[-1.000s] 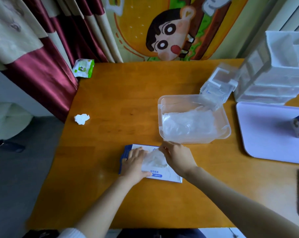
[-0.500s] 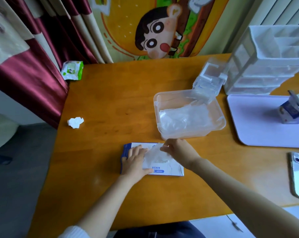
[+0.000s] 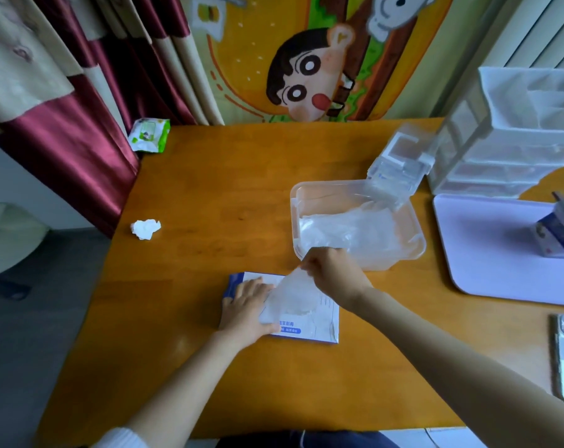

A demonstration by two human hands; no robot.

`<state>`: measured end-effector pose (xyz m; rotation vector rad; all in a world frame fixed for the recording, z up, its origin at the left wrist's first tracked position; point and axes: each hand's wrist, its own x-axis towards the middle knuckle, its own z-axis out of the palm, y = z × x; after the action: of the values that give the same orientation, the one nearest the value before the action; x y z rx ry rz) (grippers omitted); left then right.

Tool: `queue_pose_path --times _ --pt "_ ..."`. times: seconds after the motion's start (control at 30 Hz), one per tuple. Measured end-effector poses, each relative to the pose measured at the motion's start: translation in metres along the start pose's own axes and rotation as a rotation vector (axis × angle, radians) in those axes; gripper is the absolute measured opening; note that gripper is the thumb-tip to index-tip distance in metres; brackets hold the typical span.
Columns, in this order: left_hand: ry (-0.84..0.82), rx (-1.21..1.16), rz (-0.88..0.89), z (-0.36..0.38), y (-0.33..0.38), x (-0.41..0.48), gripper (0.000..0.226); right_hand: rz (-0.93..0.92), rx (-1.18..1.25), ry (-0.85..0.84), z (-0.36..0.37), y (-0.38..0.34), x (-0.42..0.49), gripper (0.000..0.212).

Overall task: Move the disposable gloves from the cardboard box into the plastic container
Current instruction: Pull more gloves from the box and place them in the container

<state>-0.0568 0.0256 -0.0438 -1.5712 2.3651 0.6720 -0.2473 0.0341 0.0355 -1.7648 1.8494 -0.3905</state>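
Far left, a crumpled tissue (image 3: 146,228) sits on the table (image 3: 225,195). The left hand (image 3: 246,307) lies flat, fingers straight, pressing down the cardboard box (image 3: 290,331). The right hand (image 3: 334,273) pinches a clear glove (image 3: 293,295), lifting it from the box, right beside the plastic container (image 3: 294,202), where a pile of gloves (image 3: 348,231) lies.

Left arm: enters at 7 o'clock with a white sleeve cuff (image 3: 119,439) at the lower edge, the bare forearm running toward 1 o'clock. Left hand (image 3: 246,307): palm down, fingers (image 3: 254,286) straight and close together, pressing flat on the cardboard box (image 3: 326,328).

Right arm: enters at 4 o'clock, the bare forearm running toward 10 o'clock. Right hand (image 3: 334,273): at 2 o'clock of the left hand and clear of it, back of hand up, fingers curled in, pinching a thin clear glove (image 3: 290,299) at its upper end.
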Motion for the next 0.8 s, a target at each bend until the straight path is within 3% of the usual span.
queue_pose_path --times 0.3,0.73,0.8 --pt "-0.007 0.008 -0.034 0.000 0.006 0.000 0.081 -0.034 0.164 0.262 -0.023 0.025 -0.010 0.025" --pt "0.007 -0.050 -0.091 0.015 -0.003 0.008 0.096 -0.125 0.294 0.620 -0.075 0.005 -0.016 0.020" --pt "-0.055 -0.064 -0.072 0.010 -0.003 0.010 0.096 -0.126 0.299 0.653 -0.090 0.004 -0.013 0.018"
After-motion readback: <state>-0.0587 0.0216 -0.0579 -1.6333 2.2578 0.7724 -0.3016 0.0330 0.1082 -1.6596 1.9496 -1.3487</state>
